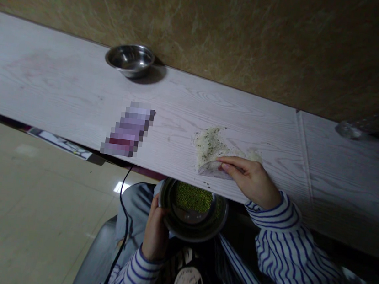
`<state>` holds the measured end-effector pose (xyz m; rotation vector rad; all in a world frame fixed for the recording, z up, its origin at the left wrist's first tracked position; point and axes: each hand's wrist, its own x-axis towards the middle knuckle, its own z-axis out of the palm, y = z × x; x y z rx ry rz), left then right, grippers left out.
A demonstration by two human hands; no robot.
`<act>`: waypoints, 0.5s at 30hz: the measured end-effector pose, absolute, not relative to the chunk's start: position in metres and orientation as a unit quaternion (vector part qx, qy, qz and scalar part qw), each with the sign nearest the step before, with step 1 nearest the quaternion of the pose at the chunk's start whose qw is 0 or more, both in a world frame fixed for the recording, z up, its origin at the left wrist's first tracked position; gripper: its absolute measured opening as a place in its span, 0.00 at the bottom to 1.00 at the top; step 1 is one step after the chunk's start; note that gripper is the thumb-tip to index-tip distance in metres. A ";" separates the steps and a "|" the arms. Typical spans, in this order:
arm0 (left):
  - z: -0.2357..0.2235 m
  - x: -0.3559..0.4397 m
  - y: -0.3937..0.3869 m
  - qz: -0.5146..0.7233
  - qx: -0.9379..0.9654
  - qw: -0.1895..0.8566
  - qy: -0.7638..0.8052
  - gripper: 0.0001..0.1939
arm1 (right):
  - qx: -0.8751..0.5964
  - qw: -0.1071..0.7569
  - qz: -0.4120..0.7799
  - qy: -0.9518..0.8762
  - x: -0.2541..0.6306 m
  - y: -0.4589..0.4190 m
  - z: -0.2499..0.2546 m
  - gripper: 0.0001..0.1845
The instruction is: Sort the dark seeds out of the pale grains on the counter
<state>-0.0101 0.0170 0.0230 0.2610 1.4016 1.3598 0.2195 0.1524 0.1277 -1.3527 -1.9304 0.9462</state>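
Note:
My left hand (156, 232) grips the left rim of a metal bowl (195, 235), held over my lap just below the shelf's front edge. Green beans (193, 198), small like mung beans, lie inside the bowl. Over the shelf, my right hand (252, 179) pinches a thin, clear, curved plastic piece (214, 168). Its lower edge rests at the near side of a pile of white grains (210, 142), which look like rice with some green beans mixed in. A few more beans lie loose close to the shelf's front edge. The right fingertips partly cover the plastic piece.
A second metal bowl (130, 61) stands against the wall on the white wood-grain shelf (59, 80). A pixelated flat item (128, 130) lies left of the grains. At the right, a clear bottle (353, 129) lies by the wall. A black cable (122, 198) hangs beside my knee.

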 end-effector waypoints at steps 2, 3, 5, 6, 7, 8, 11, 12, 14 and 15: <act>0.025 -0.010 0.018 0.572 0.113 0.553 0.595 0.26 | -0.504 0.297 0.356 -0.729 0.218 0.150 0.129 0.16; 0.025 -0.009 0.018 0.570 0.112 0.553 0.598 0.26 | -0.499 0.294 0.355 -0.734 0.216 0.149 0.129 0.16; 0.027 -0.008 0.019 0.571 0.106 0.555 0.596 0.26 | -0.489 0.290 0.354 -0.742 0.212 0.149 0.128 0.16; 0.027 -0.008 0.019 0.573 0.105 0.557 0.592 0.26 | -0.488 0.289 0.353 -0.744 0.210 0.149 0.127 0.16; 0.028 -0.007 0.019 0.576 0.105 0.559 0.587 0.26 | -0.490 0.289 0.351 -0.743 0.208 0.150 0.125 0.16; 0.028 -0.007 0.019 0.578 0.103 0.560 0.584 0.27 | -0.497 0.291 0.350 -0.739 0.208 0.152 0.124 0.16; 0.028 -0.007 0.019 0.577 0.101 0.552 0.593 0.28 | -0.526 0.306 0.349 -0.713 0.212 0.156 0.121 0.16; 0.027 -0.007 0.019 0.575 0.101 0.551 0.597 0.28 | -0.534 0.313 0.349 -0.704 0.215 0.157 0.120 0.16; 0.025 -0.008 0.018 0.571 0.103 0.552 0.599 0.28 | -0.546 0.332 0.346 -0.687 0.223 0.157 0.119 0.16; 0.024 -0.009 0.018 0.571 0.108 0.554 0.596 0.29 | -0.553 0.343 0.341 -0.679 0.228 0.157 0.119 0.15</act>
